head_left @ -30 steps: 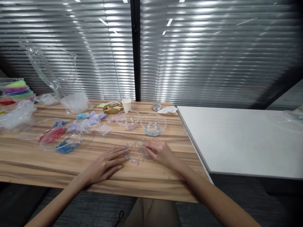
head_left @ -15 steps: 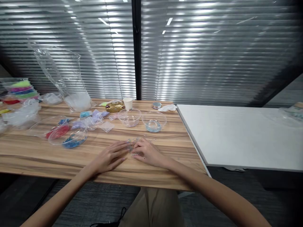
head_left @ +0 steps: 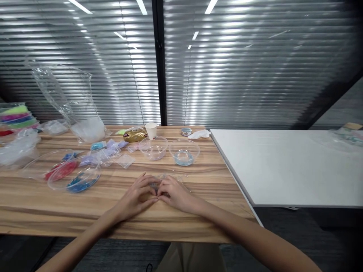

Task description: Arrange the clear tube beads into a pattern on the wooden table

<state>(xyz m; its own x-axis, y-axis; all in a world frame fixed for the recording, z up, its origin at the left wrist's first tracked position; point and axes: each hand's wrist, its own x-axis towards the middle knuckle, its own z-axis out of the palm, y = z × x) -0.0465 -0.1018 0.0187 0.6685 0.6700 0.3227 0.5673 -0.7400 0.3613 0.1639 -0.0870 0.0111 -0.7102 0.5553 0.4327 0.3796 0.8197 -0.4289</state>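
Note:
On the wooden table (head_left: pixel 198 204), my left hand (head_left: pixel 138 195) and my right hand (head_left: pixel 174 194) meet, their thumb tips almost touching. A see-through, shiny plastic piece (head_left: pixel 154 185) lies flat between them, mostly covered by my fingers. Both hands are curled, fingers bent toward the thumbs, on the near edge of this plastic; what exactly sits between the tips is too small to tell. Just beyond them stand a clear bowl with light-blue contents (head_left: pixel 184 153) and a clear bowl with pale pinkish contents (head_left: pixel 154 148).
At left are a bowl with blue bits (head_left: pixel 82 185), a bowl with red bits (head_left: pixel 61 170), lilac packets (head_left: pixel 106 153) and a big clear bag (head_left: pixel 87 129). Behind stand a paper cup (head_left: pixel 151 130), a gold packet (head_left: pixel 135 134) and a round tin (head_left: pixel 186 132). A white table (head_left: pixel 283 166) adjoins at right.
My left hand has gone from lying flat with fingers stretched to a curled grip, its thumb now beside the right thumb. The camera view has tilted upward slightly.

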